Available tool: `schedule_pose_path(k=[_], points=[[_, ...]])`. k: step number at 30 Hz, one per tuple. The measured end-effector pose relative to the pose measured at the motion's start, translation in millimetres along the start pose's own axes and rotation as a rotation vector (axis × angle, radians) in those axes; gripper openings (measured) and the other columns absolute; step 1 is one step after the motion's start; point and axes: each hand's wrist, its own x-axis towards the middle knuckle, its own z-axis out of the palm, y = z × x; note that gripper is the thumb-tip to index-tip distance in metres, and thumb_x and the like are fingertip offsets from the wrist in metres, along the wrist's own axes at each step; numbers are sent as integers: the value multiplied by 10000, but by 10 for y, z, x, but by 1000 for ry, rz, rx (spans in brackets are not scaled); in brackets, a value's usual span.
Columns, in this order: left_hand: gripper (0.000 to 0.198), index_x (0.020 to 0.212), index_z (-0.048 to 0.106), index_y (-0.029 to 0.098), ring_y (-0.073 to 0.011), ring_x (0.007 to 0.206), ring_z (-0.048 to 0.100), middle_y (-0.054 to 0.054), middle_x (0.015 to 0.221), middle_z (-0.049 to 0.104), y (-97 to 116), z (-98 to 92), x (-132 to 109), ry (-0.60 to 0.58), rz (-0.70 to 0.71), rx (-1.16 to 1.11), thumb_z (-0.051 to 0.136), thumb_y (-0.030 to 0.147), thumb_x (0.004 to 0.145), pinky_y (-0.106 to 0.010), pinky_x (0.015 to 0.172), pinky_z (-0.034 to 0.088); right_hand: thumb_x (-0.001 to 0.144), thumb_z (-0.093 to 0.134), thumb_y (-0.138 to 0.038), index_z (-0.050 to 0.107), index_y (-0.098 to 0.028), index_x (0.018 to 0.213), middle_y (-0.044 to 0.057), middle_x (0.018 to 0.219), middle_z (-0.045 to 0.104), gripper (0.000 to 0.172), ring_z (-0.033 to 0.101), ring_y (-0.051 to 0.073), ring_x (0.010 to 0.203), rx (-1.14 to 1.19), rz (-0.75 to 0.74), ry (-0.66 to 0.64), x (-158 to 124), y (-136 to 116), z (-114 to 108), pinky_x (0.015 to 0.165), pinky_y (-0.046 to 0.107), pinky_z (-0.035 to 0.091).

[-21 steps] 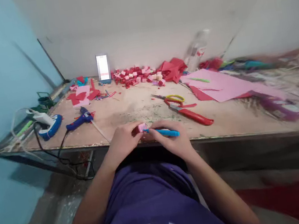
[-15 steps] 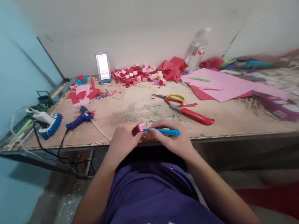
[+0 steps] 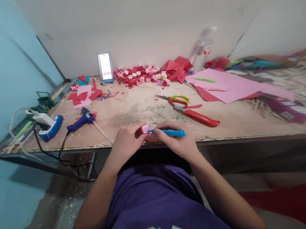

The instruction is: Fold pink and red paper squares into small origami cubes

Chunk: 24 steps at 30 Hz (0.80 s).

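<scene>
At the table's front edge my left hand [image 3: 127, 142] pinches a small pink-and-red paper box [image 3: 145, 129], its pale pink face turned up with faint marks on it. My right hand [image 3: 179, 140] grips a blue pen [image 3: 174, 132], whose tip meets the pink face or lies right beside it. Part of the box is hidden behind my left fingers. Beyond my right hand lie scissors [image 3: 181, 101] with yellow and red handles and a red-handled cutter [image 3: 200, 117].
A blue glue gun [image 3: 82, 120] with its cord and a blue-white power strip [image 3: 54, 127] lie on the left. Many small boxes [image 3: 140, 74] are heaped at the back near a phone [image 3: 105, 67]. Pink sheets [image 3: 231, 84], a plastic bottle [image 3: 203, 49] and a purple packet [image 3: 291, 109] are rightward.
The pen has shifted very slightly to the right and up in my right hand's grip. My left hand and the box look almost the same.
</scene>
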Motion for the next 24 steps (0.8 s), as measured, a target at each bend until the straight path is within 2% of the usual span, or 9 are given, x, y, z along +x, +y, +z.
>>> schedule_pose_path(k=[24], points=[[292,1159,751,195,-242,1046,739,-79,1167,781,50,-27,0,-4,-27,-19,719,167,871,-354,944,568,868,701,-283,719,-197,764,27,736,731,136,661,177,657,-24,51,34,-1,-19,0,676,308,521]])
